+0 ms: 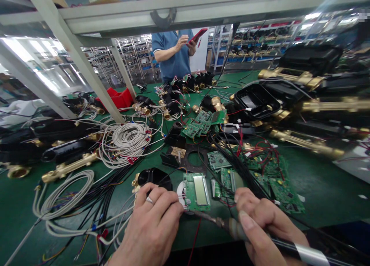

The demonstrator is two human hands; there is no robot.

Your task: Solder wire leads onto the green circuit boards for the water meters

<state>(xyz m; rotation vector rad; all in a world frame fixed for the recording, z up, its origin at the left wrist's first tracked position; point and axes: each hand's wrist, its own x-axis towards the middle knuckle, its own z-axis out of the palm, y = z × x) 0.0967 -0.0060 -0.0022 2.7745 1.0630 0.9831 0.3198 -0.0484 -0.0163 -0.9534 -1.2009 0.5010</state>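
My right hand [266,223] is closed around a soldering iron [234,228], whose metal tip points left to the lower left corner of a green circuit board [189,189] with a small LCD screen [200,190]. At that board's left edge, my left hand [157,219] has its fingers bent and pressed together; what they pinch is hidden from view. A round white piece [181,193] shows partly under the board. Just behind my left hand stands a black housing [156,177] with a brass fitting [135,183].
Coiled grey cables [127,139] and black wires lie to the left. More circuit boards [285,193] with red wires are on the right. Brass pipe bodies [309,143] are piled at right. A metal frame [95,69] crosses overhead. Across the bench a person [173,54] holds a red device.
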